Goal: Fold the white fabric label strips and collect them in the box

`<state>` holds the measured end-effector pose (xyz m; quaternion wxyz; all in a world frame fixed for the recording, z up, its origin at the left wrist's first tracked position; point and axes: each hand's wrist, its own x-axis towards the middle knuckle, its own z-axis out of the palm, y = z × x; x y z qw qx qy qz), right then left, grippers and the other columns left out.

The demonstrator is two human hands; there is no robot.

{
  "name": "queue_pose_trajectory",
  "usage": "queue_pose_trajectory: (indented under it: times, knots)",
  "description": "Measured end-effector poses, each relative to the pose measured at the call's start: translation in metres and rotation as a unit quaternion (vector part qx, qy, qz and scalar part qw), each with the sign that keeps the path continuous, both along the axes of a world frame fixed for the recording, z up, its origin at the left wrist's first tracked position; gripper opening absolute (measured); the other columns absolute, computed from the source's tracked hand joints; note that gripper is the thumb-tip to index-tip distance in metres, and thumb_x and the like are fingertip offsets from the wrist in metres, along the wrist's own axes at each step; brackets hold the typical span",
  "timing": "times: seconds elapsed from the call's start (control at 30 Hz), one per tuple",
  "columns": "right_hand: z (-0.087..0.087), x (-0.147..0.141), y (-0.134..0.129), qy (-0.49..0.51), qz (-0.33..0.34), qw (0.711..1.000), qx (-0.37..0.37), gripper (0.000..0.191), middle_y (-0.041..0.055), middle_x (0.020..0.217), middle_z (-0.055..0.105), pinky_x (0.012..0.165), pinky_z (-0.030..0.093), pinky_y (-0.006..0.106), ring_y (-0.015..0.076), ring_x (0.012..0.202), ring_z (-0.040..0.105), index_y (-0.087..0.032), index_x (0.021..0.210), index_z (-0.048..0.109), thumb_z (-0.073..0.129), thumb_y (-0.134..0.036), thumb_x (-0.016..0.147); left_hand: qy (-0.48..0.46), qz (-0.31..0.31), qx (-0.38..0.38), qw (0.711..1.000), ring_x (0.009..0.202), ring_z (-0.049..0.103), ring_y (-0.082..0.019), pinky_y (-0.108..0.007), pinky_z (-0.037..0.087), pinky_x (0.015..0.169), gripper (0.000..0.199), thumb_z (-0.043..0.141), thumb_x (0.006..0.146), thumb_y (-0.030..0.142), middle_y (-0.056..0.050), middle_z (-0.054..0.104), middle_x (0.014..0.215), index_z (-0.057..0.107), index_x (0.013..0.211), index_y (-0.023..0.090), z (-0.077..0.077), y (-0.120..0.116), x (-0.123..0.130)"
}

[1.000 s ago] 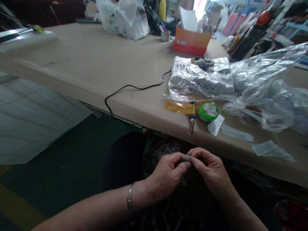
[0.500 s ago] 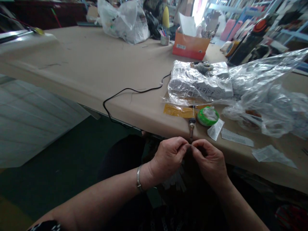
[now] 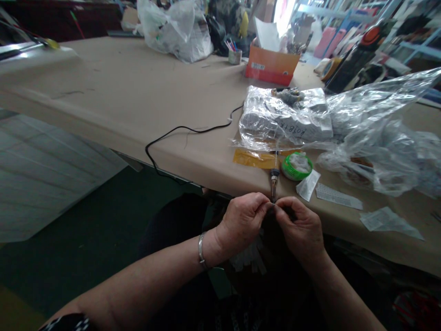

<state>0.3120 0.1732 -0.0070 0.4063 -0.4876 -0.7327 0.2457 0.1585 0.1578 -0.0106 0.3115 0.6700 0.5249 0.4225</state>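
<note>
At the front edge of the tabletop [image 3: 200,158], roomy leftward, a thin sliver [image 3: 272,203] is pinched by left hand [image 3: 239,224] and right hand [image 3: 305,230] near a soldering iron [image 3: 274,174].

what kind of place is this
Probably a small workshop: a tool like a soldering iron lies on a long brown worktable, with a plastic-wrapped bundle beyond it and crowded blue shelving behind.

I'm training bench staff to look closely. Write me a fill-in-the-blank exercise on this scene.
1. Of the left hand and right hand, only the ____ has a bracelet at its wrist.
2. The round container beside the pen-shaped tool is ____ outside.
3. The cord lying across the table is ____ in colour.

Missing words: left; green; black.
</note>
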Motion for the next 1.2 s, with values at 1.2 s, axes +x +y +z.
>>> queue_pose_trajectory:
  times: [1.2]
  knots:
    - [0.009,0.063,-0.043,-0.205,0.102,0.935,0.271,0.019,0.0020,0.095,0.072,0.099,0.038,0.047,0.0224,0.103,0.060,-0.021,0.093,0.065,0.063,-0.008,0.080,-0.565,-0.087,-0.445,0.689,0.056,0.057,-0.010,-0.022,0.046,0.057,0.026,0.065,0.079,0.036,-0.005,0.063,0.070,0.062,0.081,0.010,0.006,-0.006,0.055]
